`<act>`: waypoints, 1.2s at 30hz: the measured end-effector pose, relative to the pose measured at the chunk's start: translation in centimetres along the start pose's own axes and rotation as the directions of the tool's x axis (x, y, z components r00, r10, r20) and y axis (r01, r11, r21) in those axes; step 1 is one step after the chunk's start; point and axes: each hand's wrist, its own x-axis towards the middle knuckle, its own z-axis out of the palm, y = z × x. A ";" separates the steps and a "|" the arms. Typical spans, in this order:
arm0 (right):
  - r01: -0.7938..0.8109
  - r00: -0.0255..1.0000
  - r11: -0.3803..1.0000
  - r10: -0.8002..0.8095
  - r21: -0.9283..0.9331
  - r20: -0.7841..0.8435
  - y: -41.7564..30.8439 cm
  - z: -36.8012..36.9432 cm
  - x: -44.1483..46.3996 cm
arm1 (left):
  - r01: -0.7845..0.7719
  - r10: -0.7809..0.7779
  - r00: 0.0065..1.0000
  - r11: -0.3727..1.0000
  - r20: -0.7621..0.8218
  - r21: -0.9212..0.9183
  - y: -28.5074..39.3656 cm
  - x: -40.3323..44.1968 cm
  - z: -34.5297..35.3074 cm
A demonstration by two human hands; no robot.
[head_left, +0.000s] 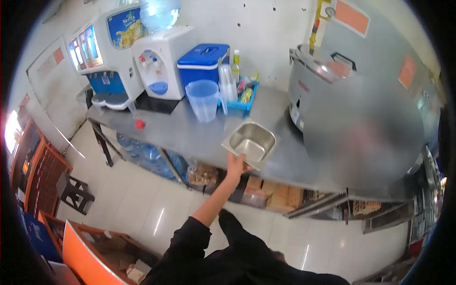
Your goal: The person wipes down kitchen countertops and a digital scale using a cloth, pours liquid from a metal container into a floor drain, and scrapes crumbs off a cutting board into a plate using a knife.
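My left hand [236, 166] grips the near edge of a small, rectangular stainless steel food pan [251, 140]. The pan's inside shows bare metal, and it is at the front part of the steel table [183, 137]. Whether its base touches the tabletop I cannot tell. Low down by my dark clothing, a small bit of my right hand [278, 257] shows; its fingers are hidden. Behind the pan stand a clear plastic pitcher [204, 102] and a blue basket [247, 105] with packets and a bottle.
A large steel cooker [308, 85] stands right of the pan, beside a blurred area. Farther left are a blue cooler box [202, 66], a water dispenser [159, 71] and a drink machine [107, 71]. A red object [139, 124] lies near the table's edge. A stool [76, 192] is on the floor.
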 end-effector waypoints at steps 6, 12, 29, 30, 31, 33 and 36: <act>0.132 0.987 0.834 -0.159 0.535 0.004 -5.3 -2.0 11.4 | -0.114 0.108 0.993 0.980 -0.047 -0.165 -1.0 13.6 3.2; -0.199 0.979 0.790 0.139 0.580 0.148 -16.7 -10.5 19.0 | -0.063 0.033 0.993 0.961 -0.114 -0.270 -3.1 21.2 1.3; 0.170 0.889 0.943 -0.021 -0.287 0.457 -43.2 5.6 34.7 | 0.106 -0.075 0.993 0.912 -0.094 0.396 16.0 -0.9 -51.0; 0.210 0.874 0.936 -0.050 -0.282 0.483 -47.0 7.2 35.7 | 0.094 -0.022 0.981 0.922 -0.193 0.375 17.6 -2.9 -55.1; 0.248 0.856 0.929 -0.078 -0.276 0.510 -50.9 9.0 36.6 | 0.074 0.034 0.958 0.930 -0.285 0.360 19.8 -4.7 -58.7; 0.309 0.813 0.915 -0.113 -0.258 0.571 -58.3 12.7 37.5 | 0.096 0.071 0.881 0.942 -0.467 0.323 24.3 -8.4 -64.8; 0.371 0.741 0.903 -0.146 -0.218 0.656 -68.9 19.1 38.0 | 0.024 0.173 0.772 0.954 -0.611 0.300 28.5 -12.1 -73.2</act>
